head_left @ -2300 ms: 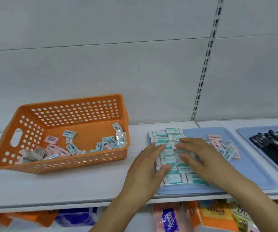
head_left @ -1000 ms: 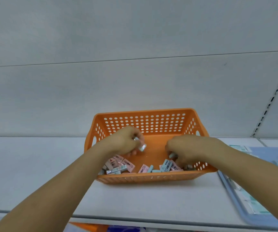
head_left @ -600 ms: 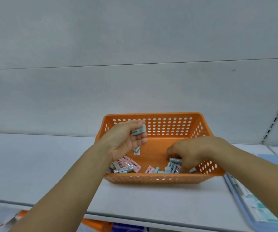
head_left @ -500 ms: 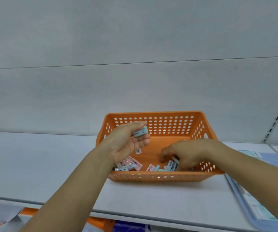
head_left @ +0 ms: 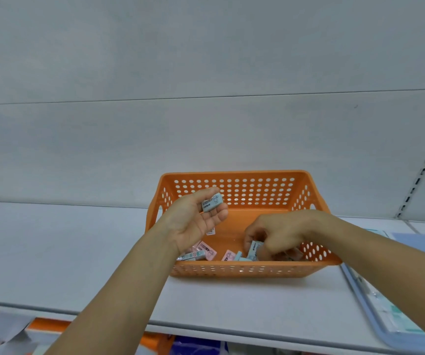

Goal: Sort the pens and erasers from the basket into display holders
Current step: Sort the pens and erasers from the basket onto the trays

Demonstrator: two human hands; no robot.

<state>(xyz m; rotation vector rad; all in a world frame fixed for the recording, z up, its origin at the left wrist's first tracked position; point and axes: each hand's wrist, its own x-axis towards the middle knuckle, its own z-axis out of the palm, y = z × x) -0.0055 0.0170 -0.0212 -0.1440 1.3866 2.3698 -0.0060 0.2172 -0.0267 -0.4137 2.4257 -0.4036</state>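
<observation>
An orange perforated basket stands on the white shelf with several pink and pale blue erasers on its floor. My left hand hovers palm up over the basket's left side and pinches a pale blue eraser between thumb and fingertips. My right hand reaches down into the basket's right half, fingers curled round another pale blue eraser. No pens are in view.
A blue display tray holding flat erasers lies on the shelf at the right edge. The white shelf stretches left of the basket. A slotted upright runs up the back wall at the right. Packaged goods show below the shelf.
Both hands left the tray and went into the basket. My left hand lifted out a blue eraser and turned palm up. My right hand keeps picking among the erasers at the right.
</observation>
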